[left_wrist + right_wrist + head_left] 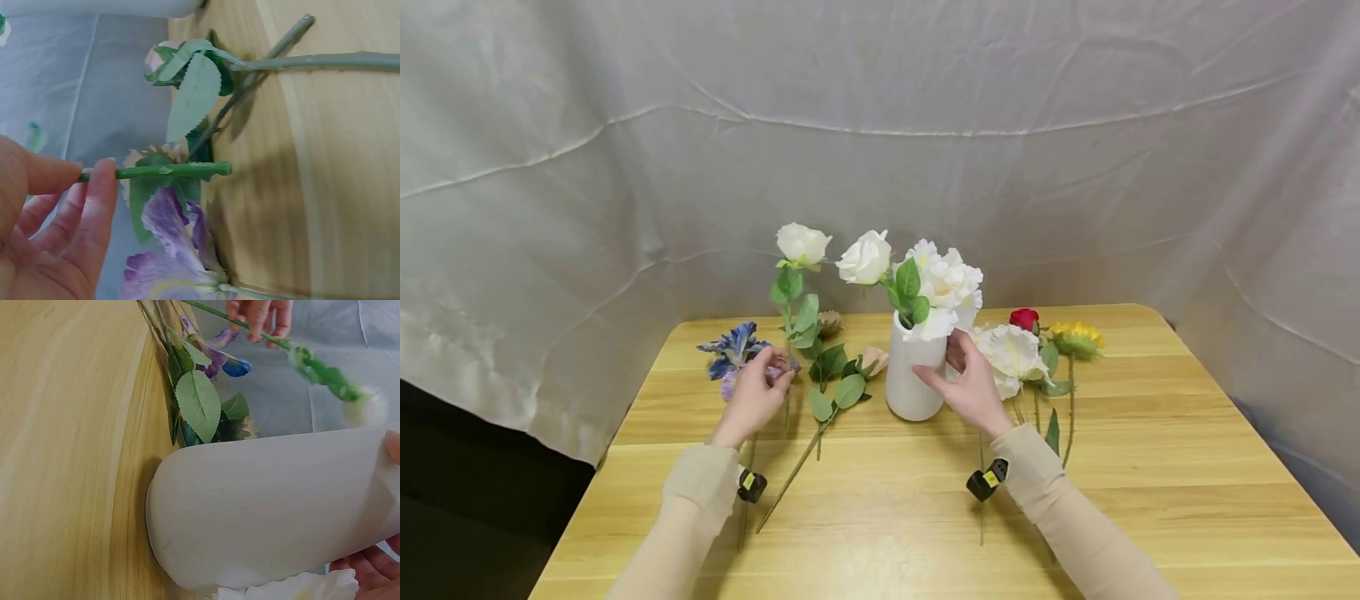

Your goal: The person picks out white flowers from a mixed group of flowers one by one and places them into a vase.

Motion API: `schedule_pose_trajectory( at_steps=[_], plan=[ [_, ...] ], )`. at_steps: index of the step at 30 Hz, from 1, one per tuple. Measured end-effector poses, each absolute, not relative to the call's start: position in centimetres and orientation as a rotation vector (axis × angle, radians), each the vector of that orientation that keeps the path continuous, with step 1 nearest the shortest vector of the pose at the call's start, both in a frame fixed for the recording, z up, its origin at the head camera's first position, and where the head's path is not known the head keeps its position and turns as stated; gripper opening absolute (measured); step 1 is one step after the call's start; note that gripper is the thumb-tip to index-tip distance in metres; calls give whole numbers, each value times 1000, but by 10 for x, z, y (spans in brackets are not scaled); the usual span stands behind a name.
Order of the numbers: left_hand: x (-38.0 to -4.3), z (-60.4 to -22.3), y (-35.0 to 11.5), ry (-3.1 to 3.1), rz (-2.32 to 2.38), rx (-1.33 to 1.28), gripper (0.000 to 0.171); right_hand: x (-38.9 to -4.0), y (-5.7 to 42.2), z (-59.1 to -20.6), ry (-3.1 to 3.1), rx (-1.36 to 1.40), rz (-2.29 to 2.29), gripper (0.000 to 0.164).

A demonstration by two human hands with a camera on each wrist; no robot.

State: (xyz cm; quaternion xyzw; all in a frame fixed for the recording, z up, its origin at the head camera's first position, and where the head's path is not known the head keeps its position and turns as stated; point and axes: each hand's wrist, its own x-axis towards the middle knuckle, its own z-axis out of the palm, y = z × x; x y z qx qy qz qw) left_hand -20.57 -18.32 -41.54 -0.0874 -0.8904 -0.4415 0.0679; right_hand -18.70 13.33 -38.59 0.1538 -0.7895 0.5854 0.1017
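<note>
2 sleeves (1086, 533) foremost; pink rose (874, 361) between left hand (756, 398) and vase (913, 383).

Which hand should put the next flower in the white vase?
Probably the left hand: it pinches a white rose by its green stem, while the right hand holds the vase.

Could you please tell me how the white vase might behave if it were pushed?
Being tall and narrow, the white vase may tip if pushed near the top. The white flowers spreading above it probably make it more top-heavy. Its smooth-looking surface could feel slippery.
</note>
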Motion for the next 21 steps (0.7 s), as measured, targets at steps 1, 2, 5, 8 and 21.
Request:
schedule_pose_trajectory(
  at_steps=[1,2,5,8,21],
  plan=[
    [-206,-414,-183,-2662,-1342,-267,29,-187,133,-386,-2331,454,1730,64],
    [-206,-412,-182,-2643,-1355,-269,31,-187,133,-385,-2330,453,1733,64],
    [-205,-407,-180,-2592,-1407,-276,36,-186,133,-384,-2333,448,1734,65],
    [-205,-401,-177,-2541,-1452,-279,38,-186,133,-384,-2337,446,1733,65],
    [-198,-369,-157,-2321,-1485,-351,23,-187,134,-385,-2342,434,1741,65]
  ],
)
